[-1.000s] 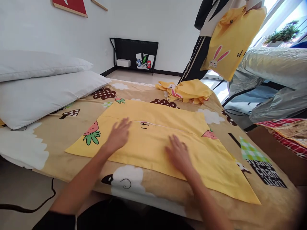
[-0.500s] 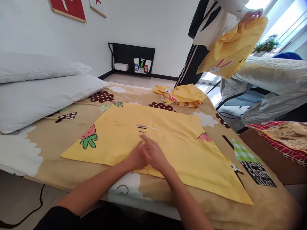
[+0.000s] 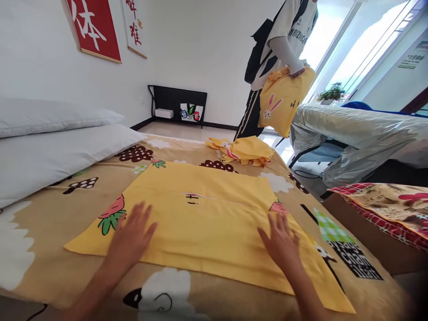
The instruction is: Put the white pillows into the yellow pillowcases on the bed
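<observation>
Fingers spread wide and flat, the left hand (image 3: pixel 132 236) presses the near left part of the flat yellow cotton pillowcase (image 3: pixel 207 223); the right hand (image 3: pixel 282 243), equally splayed, presses its near right part. The pillowcase lies on the tan cartoon-print bed sheet (image 3: pixel 50 232), white pillows (image 3: pixel 56 151) at left

Both hands (image 3: pixel 132 236) (image 3: pixel 281 243) seemingly press flat on the yellow pillowcase (image 3: pixel 203 223).

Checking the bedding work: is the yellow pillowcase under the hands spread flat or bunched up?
Spread flat. The yellow pillowcase lies smooth on the bed, with the left hand and right hand open, palms down on it.
</observation>
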Motion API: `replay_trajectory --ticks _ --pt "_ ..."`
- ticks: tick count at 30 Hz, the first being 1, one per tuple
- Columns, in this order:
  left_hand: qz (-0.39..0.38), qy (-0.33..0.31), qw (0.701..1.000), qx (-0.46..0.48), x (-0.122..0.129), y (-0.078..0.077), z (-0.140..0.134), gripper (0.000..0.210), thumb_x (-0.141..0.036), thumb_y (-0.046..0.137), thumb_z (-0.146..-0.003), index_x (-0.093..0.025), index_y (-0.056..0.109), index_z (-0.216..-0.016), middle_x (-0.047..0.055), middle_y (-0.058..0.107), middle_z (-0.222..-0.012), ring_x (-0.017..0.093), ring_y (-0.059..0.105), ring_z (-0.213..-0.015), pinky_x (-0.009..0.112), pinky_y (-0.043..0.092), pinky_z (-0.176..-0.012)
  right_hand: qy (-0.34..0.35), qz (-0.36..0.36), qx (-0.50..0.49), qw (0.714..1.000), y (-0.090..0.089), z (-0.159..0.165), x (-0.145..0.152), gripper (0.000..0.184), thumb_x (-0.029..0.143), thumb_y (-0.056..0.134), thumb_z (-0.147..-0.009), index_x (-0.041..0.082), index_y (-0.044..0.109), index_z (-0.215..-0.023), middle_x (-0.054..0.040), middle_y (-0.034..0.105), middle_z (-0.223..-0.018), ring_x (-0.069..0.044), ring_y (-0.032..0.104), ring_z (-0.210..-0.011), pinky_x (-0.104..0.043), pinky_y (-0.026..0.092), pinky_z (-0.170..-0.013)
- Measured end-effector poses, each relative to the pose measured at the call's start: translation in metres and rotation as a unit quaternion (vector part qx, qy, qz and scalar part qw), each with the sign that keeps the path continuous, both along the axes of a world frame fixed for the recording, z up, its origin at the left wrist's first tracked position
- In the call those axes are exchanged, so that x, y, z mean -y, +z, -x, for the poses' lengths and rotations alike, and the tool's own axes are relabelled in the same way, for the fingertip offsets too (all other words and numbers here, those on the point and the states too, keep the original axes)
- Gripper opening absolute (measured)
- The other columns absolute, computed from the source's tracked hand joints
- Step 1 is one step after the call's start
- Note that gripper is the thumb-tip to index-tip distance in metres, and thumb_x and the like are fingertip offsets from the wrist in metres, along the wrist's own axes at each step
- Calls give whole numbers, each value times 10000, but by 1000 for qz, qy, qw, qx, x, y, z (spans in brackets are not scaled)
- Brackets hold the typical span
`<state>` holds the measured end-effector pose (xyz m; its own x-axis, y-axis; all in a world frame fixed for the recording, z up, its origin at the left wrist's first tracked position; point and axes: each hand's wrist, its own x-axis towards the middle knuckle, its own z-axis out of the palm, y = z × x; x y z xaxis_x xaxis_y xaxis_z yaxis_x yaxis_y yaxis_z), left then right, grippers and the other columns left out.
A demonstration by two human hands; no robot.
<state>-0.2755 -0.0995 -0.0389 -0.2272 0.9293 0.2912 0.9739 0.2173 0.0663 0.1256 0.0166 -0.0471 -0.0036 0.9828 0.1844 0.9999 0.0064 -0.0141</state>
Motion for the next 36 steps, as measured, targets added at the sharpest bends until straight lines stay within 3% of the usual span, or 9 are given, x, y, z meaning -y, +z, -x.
replay_trajectory --ticks 3,6,11,14,17,19,24,32,36 --pt "0 -154 988 8 -81 32 -73 532 -397 277 -965 -274 338 -1479 19 137 -1584 247 187 -1451 496 234 -1143 163 43 -32 985 29 111 -24 624 442 283 -940 168 259 -1500 -95 157 -1580 -220 114 -1462 -481 149 -1158" --pt "63 -192 979 26 -123 23 -71 531 -413 293 -972 -268 331 -1482 29 172 -1577 238 168 -1456 489 190 -1163 260 120 -26 958 21 136 -40 649 492 327 -932 226 216 -1514 -49 104 -1590 -200 65 -1466 -474 92 -1171" --pt "111 -45 993 23 -92 -25 82 571 -455 237 -961 -239 336 -1480 62 237 -1560 227 219 -1442 476 228 -1139 93 98 -8 991 -31 -30 -67 638 515 203 -943 225 230 -1510 -37 183 -1579 -177 140 -1455 -443 160 -1168" --pt "119 31 992 12 -78 -23 120 593 -426 215 -951 -193 328 -1484 107 263 -1545 264 252 -1428 549 218 -1116 25 55 17 998 -34 -94 -84 625 460 217 -935 147 353 -1458 -97 284 -1545 -210 214 -1439 -440 203 -1156" --pt "64 25 998 -12 -105 -6 67 605 -368 213 -949 -130 265 -1503 144 259 -1538 287 246 -1428 608 174 -1107 78 32 -10 996 -12 -45 -104 587 416 199 -950 148 363 -1446 -141 279 -1541 -240 242 -1430 -490 219 -1131" --pt "49 -78 996 -3 -139 3 4 584 -353 205 -961 -167 242 -1513 98 247 -1548 243 231 -1438 555 178 -1136 181 89 -45 978 2 29 -115 582 371 217 -956 128 294 -1478 -160 219 -1556 -243 200 -1443 -499 197 -1129" --pt "128 -194 970 67 -229 -11 -92 543 -349 175 -977 -221 287 -1493 56 219 -1562 190 205 -1447 498 213 -1146 309 135 -67 939 4 158 -146 550 484 208 -976 268 348 -1462 -39 302 -1543 -147 245 -1427 -367 217 -1134" --pt "103 -20 990 90 -305 -41 71 547 -431 300 -950 -249 337 -1464 100 249 -1557 282 225 -1436 573 178 -1123 105 134 -42 984 -36 -15 -248 624 499 175 -956 229 198 -1517 -24 165 -1586 -172 120 -1460 -435 158 -1164" --pt "82 20 991 102 -325 -52 113 569 -483 341 -923 -270 357 -1452 99 251 -1557 327 242 -1419 624 150 -1111 61 64 5 996 -60 -57 -274 630 524 156 -940 277 169 -1520 14 173 -1585 -162 131 -1458 -438 163 -1168"
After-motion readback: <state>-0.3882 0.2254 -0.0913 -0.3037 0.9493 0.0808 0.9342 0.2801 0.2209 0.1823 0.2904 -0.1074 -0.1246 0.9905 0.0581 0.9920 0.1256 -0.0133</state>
